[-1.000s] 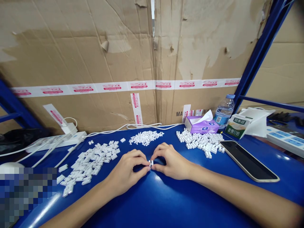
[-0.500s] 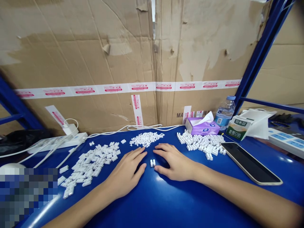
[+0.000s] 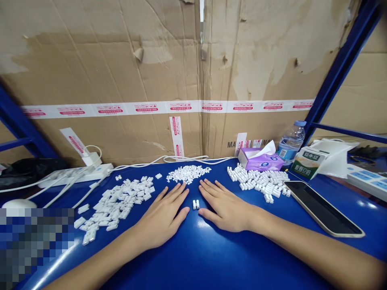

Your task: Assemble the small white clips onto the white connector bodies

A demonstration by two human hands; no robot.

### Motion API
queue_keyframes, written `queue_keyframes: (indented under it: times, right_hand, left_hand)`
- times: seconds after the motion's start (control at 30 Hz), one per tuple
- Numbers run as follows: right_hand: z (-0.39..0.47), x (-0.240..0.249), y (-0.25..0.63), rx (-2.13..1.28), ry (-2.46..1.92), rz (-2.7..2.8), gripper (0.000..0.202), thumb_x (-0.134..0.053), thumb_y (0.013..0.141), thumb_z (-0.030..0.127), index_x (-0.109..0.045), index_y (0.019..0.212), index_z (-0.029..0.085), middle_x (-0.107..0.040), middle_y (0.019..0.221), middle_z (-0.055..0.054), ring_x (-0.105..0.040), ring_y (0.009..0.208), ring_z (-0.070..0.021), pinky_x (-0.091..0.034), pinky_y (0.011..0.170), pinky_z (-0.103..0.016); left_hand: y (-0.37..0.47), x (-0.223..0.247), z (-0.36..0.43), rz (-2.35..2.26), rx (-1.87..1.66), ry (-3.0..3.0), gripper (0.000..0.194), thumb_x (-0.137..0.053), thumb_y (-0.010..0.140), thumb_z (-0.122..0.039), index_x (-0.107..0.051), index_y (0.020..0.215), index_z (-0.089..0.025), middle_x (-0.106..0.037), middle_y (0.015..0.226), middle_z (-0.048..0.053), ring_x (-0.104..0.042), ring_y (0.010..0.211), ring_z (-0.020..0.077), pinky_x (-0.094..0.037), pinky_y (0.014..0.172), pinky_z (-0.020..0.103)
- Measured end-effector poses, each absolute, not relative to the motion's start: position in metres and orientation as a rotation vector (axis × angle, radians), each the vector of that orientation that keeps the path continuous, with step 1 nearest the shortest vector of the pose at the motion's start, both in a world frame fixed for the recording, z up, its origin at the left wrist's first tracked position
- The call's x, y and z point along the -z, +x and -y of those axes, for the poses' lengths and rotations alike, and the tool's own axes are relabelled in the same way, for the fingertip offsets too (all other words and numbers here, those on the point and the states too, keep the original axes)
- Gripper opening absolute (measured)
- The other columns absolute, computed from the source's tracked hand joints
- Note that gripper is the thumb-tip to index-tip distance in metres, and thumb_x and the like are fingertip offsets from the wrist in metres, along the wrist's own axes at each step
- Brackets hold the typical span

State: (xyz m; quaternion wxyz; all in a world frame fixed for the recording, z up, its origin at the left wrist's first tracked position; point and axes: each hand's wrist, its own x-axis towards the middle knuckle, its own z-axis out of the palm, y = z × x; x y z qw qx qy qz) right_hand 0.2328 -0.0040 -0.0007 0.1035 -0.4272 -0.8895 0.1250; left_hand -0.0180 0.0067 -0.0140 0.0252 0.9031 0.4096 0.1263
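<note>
My left hand [image 3: 163, 215] lies palm down on the blue table [image 3: 193, 257], fingers stretched out, holding nothing. Opposite it, my right hand [image 3: 225, 205] also rests flat with its fingers extended and nothing in them. Between the two thumbs sits a small white two-part plastic connector [image 3: 196, 204], touched by neither hand. Just beyond the fingertips is a heap of tiny white plastic pieces [image 3: 187, 174]. A spread of flat white plastic pieces [image 3: 121, 201] lies left of my left hand. Past my right hand is a pile of white connectors [image 3: 260, 181] like the one in the middle.
A phone [image 3: 323, 207] lies at the right. Behind it stand a purple tissue pack [image 3: 261, 161], a water bottle [image 3: 292, 141] and a green-and-white carton [image 3: 310, 161]. White cables run from a power strip [image 3: 90, 173] at the back left. Cardboard [image 3: 121, 72] walls the back.
Both hands have flattened onto the table, their fingers straighter than before. The view has shifted slightly. The connector between the thumbs stays in place.
</note>
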Motion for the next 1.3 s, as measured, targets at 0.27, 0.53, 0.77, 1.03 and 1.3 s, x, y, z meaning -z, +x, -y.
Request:
queue_keyframes:
  times: [0.27, 0.53, 0.77, 1.03, 1.3]
  right_hand:
    - [0.005, -0.001, 0.232, -0.357, -1.273, 2.635, 0.078, -0.037, 0.103, 0.057, -0.028, 0.159, 0.003, -0.019, 0.166, -0.021, -0.012, 0.156, -0.0323, -0.01, 0.127, -0.054]
    - [0.004, 0.0, 0.233, -0.359, -1.257, 2.621, 0.077, -0.039, 0.103, 0.057, -0.031, 0.159, 0.004, -0.02, 0.166, -0.022, -0.014, 0.156, -0.0338, -0.013, 0.126, -0.057]
    - [0.009, -0.007, 0.227, -0.316, -1.072, 2.48, 0.05, -0.059, 0.097, 0.033, -0.053, 0.144, 0.018, -0.058, 0.146, -0.014, -0.047, 0.139, -0.0304, -0.037, 0.113, -0.052]
    - [0.011, -0.011, 0.224, -0.301, -0.898, 2.469, 0.011, -0.064, 0.093, 0.021, -0.07, 0.103, 0.022, -0.074, 0.111, -0.005, -0.059, 0.115, -0.0243, -0.037, 0.096, -0.041]
    - [-0.011, -0.029, 0.25, -0.068, -1.22, 2.595, 0.011, -0.066, 0.079, 0.009, -0.066, 0.081, 0.02, -0.073, 0.089, -0.002, -0.064, 0.091, -0.0228, -0.032, 0.09, -0.039]
  left_hand:
    - [-0.019, 0.017, -0.007, -1.266, -0.42, 2.793, 0.054, -0.039, 0.107, -0.046, -0.042, 0.156, -0.023, -0.036, 0.163, 0.009, -0.033, 0.151, 0.0297, -0.026, 0.124, 0.056]
    - [-0.018, 0.014, -0.006, -1.281, -0.38, 2.793, 0.055, -0.038, 0.107, -0.046, -0.042, 0.156, -0.022, -0.035, 0.163, 0.01, -0.032, 0.152, 0.0296, -0.026, 0.124, 0.057]
    - [-0.018, 0.015, -0.007, -1.267, -0.402, 2.791, 0.055, -0.039, 0.107, -0.046, -0.043, 0.156, -0.021, -0.038, 0.162, 0.011, -0.035, 0.151, 0.0304, -0.028, 0.123, 0.058]
    - [-0.018, 0.014, -0.007, -1.267, -0.382, 2.792, 0.054, -0.039, 0.107, -0.046, -0.043, 0.155, -0.022, -0.039, 0.162, 0.01, -0.035, 0.151, 0.0311, -0.028, 0.122, 0.058]
    - [-0.018, 0.011, -0.006, -1.264, -0.402, 2.793, 0.053, -0.04, 0.107, -0.045, -0.044, 0.155, -0.024, -0.039, 0.162, 0.009, -0.036, 0.15, 0.0308, -0.028, 0.123, 0.058]
